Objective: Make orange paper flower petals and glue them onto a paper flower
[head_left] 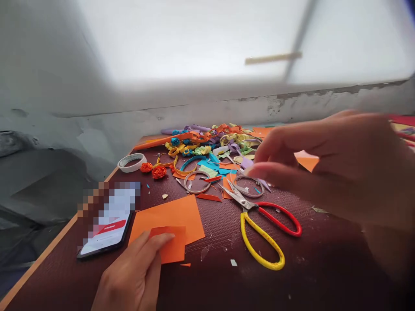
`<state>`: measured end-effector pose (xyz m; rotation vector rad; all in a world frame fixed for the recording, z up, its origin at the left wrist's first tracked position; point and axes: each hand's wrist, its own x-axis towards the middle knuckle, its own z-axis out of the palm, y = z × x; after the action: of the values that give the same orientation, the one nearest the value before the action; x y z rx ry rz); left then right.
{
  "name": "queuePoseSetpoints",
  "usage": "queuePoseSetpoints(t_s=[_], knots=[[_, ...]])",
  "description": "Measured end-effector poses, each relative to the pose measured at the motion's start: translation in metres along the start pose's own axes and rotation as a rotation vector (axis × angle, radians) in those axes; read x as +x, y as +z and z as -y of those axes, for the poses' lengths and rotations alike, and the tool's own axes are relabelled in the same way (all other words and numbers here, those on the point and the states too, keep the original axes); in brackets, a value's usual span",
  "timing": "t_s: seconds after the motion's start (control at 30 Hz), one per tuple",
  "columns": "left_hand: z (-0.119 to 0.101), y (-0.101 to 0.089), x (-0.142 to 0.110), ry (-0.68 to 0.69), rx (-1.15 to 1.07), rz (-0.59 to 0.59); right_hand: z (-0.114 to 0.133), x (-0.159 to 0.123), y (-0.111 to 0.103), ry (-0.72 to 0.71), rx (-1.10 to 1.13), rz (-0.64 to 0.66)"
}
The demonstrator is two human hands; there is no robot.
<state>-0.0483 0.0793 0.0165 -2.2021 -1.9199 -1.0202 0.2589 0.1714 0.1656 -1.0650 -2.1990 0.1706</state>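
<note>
My left hand [129, 272] is at the lower left, with a small square of orange paper [173, 248] between its fingers and thumb. Under that square lies a larger orange paper sheet [184, 211], flat on the table. My right hand [340, 168] is raised over the right side and blurred. Its thumb and forefinger come close together in a pinch; whether anything is between them I cannot make out. Below and left of it rests a pair of scissors [248, 205], blades parted, with one red and one yellow handle.
A phone [110, 224] lies near the wood-edged left side of the dark table [220, 285]. Behind it are a white tape roll [132, 163] and orange paper flowers [158, 171]. Colourful paper scraps [207, 138] and pale rings [197, 182] spread toward the wall [194, 112].
</note>
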Motion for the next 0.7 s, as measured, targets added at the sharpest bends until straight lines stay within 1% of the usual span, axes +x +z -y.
queuePoseSetpoints(t_s=[0.07,0.13,0.17,0.2,0.27,0.33,0.43,0.57,0.6,0.63,0.7], knots=[[0.012,0.002,0.006,0.160,0.187,0.045,-0.006,-0.014,0.001,0.051,-0.173,0.186],[0.018,0.000,0.014,0.269,0.309,0.073,-0.015,-0.032,0.010,0.111,-0.354,0.394],[0.019,-0.002,0.018,0.307,0.334,0.076,-0.021,-0.041,0.016,0.150,-0.421,0.461],[0.019,-0.004,0.021,0.343,0.339,0.077,-0.025,-0.050,0.022,0.186,-0.476,0.499],[0.017,-0.010,0.024,0.416,0.323,0.097,-0.032,-0.062,0.033,0.248,-0.490,0.613],[0.014,-0.015,0.027,0.454,0.328,0.159,-0.032,-0.068,0.040,0.309,-0.482,0.688],[0.009,-0.021,0.034,0.449,0.384,0.303,-0.025,-0.066,0.042,0.318,-0.422,0.735],[0.003,-0.027,0.052,0.393,0.458,0.589,-0.019,-0.063,0.037,0.269,-0.375,0.738],[0.001,-0.029,0.056,0.380,0.471,0.645,-0.019,-0.063,0.036,0.257,-0.367,0.744],[0.000,-0.031,0.060,0.372,0.479,0.689,-0.019,-0.064,0.035,0.244,-0.360,0.749],[-0.002,-0.034,0.063,0.385,0.480,0.735,-0.020,-0.067,0.034,0.224,-0.342,0.745]])
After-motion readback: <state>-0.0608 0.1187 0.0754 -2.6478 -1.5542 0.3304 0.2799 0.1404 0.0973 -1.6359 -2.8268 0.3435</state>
